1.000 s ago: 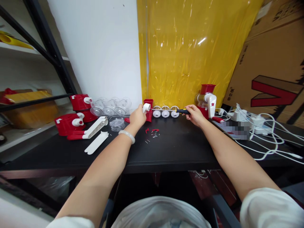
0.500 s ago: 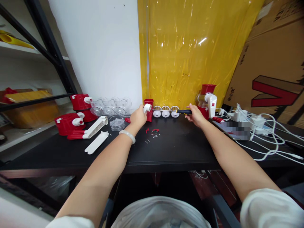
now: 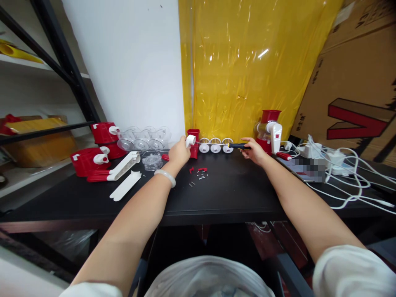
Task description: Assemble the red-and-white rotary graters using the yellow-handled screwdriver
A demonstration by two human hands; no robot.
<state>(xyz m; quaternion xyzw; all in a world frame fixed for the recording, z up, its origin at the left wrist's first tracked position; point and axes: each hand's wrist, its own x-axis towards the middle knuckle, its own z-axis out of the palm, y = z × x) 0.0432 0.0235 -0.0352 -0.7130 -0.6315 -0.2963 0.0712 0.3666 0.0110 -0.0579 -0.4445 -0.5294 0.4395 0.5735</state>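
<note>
My left hand point(image 3: 178, 153) is closed around a red and white plastic part point(image 3: 192, 142) at the back of the black table point(image 3: 222, 198). My right hand point(image 3: 254, 150) grips the black and yellow handle of a screwdriver point(image 3: 230, 145), held level with its thin shaft pointing left to the white end of that part. Small red clips and several loose screws point(image 3: 199, 173) lie on the table just in front of my hands. Three white round caps point(image 3: 215, 145) stand in a row behind the shaft.
Red housings point(image 3: 93, 154), clear bowls point(image 3: 144, 139) and long white pieces point(image 3: 125, 175) lie at the left. An assembled red and white grinder point(image 3: 270, 130) stands right of my right hand. White cables and chargers point(image 3: 334, 165) cover the right end. Yellow plastic sheet and cardboard boxes stand behind.
My right hand has loosened and shifted slightly on the screwdriver handle, fingers more spread. The left hand and the part stay in place.
</note>
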